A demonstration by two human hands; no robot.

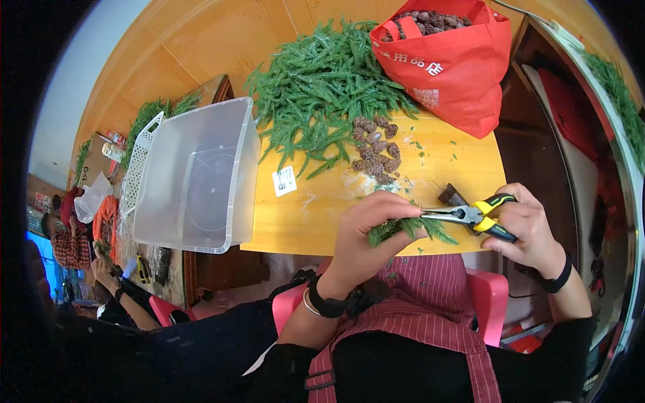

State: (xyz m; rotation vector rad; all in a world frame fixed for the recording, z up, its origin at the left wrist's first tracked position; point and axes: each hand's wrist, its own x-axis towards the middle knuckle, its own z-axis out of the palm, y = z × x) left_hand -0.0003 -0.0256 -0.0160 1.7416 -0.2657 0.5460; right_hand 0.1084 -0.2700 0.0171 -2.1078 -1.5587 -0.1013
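Over the near edge of the yellow table (pixel 302 228), my left hand (pixel 366 235) is closed around a small green pine sprig (pixel 390 232), whose needles poke out past the fingers. My right hand (pixel 531 228) grips needle-nose pliers (pixel 487 216) by their yellow and black handles. The plier tips meet the sprig beside my left thumb; what exactly lies between the jaws is too small to tell. Just behind the pliers lies a dark bundle (pixel 453 196), partly covered by them. Brown pine cones (pixel 377 148) sit in a cluster farther back on the table.
A big heap of green sprigs (pixel 329 74) covers the back. Beside it stands a red bag (pixel 450 74) full of pine cones. At left is a clear plastic bin (pixel 195 174). A white label (pixel 284 181) lies on the table. Another person's hand (pixel 104 275) works far left.
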